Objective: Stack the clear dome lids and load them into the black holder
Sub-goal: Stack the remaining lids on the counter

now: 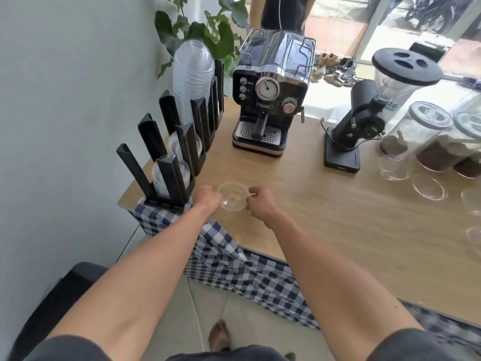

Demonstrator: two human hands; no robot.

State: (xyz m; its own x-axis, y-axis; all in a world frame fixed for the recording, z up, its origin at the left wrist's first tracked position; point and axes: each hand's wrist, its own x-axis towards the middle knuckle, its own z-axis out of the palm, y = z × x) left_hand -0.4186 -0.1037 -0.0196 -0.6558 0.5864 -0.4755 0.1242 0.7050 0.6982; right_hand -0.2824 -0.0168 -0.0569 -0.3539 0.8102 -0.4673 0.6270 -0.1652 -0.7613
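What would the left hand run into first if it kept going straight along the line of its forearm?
Probably bare tabletop at first, then the espresso machine further along. The left hand points up and slightly right, holding the clear dome lid with the right hand. The black holder sits just left of that line; depth is unclear.

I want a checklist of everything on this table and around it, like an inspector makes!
Surface: wooden table, checked cloth hanging off its near edge.
Job's things: one clear dome lid held between both hands; black holder along the wall, tall lid stack in a far slot, small stacks in the near slots.
Clutter: espresso machine, grinder, coffee jars, loose lids at the right.
Hands: left hand and right hand both grip the lid's rim.
Cables: grinder cord.
Surroundings: plant, window, a standing person behind.
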